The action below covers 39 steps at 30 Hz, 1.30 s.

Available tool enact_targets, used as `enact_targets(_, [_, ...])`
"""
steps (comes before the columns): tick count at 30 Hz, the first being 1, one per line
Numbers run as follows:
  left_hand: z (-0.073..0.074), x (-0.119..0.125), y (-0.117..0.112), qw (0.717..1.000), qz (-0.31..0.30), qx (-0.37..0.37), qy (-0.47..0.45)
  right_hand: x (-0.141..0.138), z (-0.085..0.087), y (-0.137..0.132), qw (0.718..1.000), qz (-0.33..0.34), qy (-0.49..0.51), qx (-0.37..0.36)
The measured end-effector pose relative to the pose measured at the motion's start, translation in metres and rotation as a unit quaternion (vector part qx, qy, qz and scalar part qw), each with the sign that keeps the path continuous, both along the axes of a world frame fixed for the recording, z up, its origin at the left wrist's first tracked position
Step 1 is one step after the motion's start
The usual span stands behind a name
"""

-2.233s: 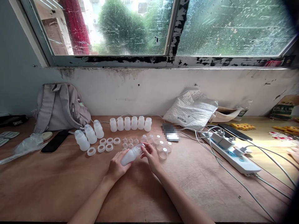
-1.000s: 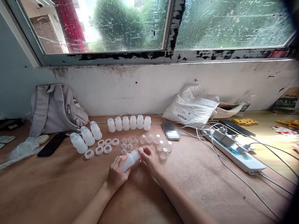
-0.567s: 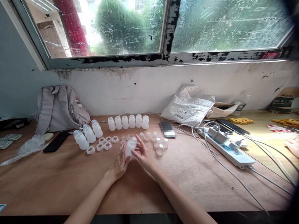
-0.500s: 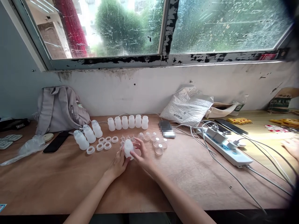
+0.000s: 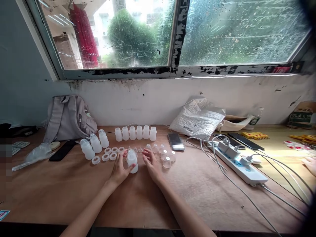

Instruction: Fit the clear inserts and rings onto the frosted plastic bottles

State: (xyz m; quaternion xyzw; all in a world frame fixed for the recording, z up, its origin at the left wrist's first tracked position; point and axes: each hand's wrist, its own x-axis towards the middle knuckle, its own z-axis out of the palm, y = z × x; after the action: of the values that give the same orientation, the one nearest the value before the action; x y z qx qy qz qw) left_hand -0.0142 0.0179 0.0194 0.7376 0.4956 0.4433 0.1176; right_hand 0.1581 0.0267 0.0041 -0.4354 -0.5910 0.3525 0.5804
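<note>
A small white plastic bottle [image 5: 132,161] stands upright on the wooden table [image 5: 197,191]. My left hand [image 5: 119,168] is curled round its left side, thumb under its base edge. My right hand [image 5: 150,163] hovers just right of the bottle with its fingers spread, holding nothing. Behind the hands lie white rings [image 5: 111,154], small clear teats [image 5: 138,150] and clear round caps [image 5: 166,158]. Several open bottles [image 5: 135,132] stand in a row at the back. Three capped bottles [image 5: 95,144] stand to the left.
A grey backpack [image 5: 69,117] leans on the wall at left, with a black phone [image 5: 63,150] and a clear bag [image 5: 34,154] in front. A white bag [image 5: 199,118] and a power strip [image 5: 238,161] with cables lie right. Another person's hand [image 5: 309,164] shows at the right edge.
The bottle was held tilted between both hands with my right fingers at its neck. It now stands upright on the table, and my right hand has let go and opened.
</note>
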Motion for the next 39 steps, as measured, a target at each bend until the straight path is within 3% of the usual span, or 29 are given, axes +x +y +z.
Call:
enact_targets(6, [0.064, 0.002, 0.004, 0.997, -0.004, 0.008, 0.081, -0.002, -0.001, 0.002, 1.000, -0.008, 0.015, -0.020])
enact_targets(14, [0.096, 0.000, 0.014, 0.972, -0.032, -0.107, 0.205, -0.001, -0.001, 0.001, 0.999, -0.011, 0.015, -0.029])
enact_targets(17, [0.121, -0.018, 0.035, 0.971, -0.008, -0.107, 0.215, -0.001, -0.003, 0.003, 0.999, -0.023, 0.012, -0.041])
enact_targets(22, [0.155, -0.056, 0.092, 0.954, 0.053, -0.093, 0.281, -0.004, -0.004, 0.003, 0.999, -0.023, -0.002, -0.049])
enact_targets(25, [0.155, -0.069, 0.125, 0.934, 0.090, -0.115, 0.327, -0.005, -0.003, 0.003, 0.998, -0.020, -0.014, -0.051])
enact_targets(29, [0.138, -0.076, 0.152, 0.918, 0.130, -0.142, 0.346, -0.005, -0.007, 0.004, 0.997, -0.021, -0.031, -0.060])
enact_targets(34, [0.116, -0.079, 0.170, 0.908, 0.168, -0.167, 0.346, -0.007, -0.012, 0.006, 0.997, -0.020, -0.055, -0.057])
enact_targets(39, [0.104, -0.084, 0.180, 0.905, 0.180, -0.173, 0.346, -0.009, -0.013, 0.007, 0.996, -0.015, -0.071, -0.054])
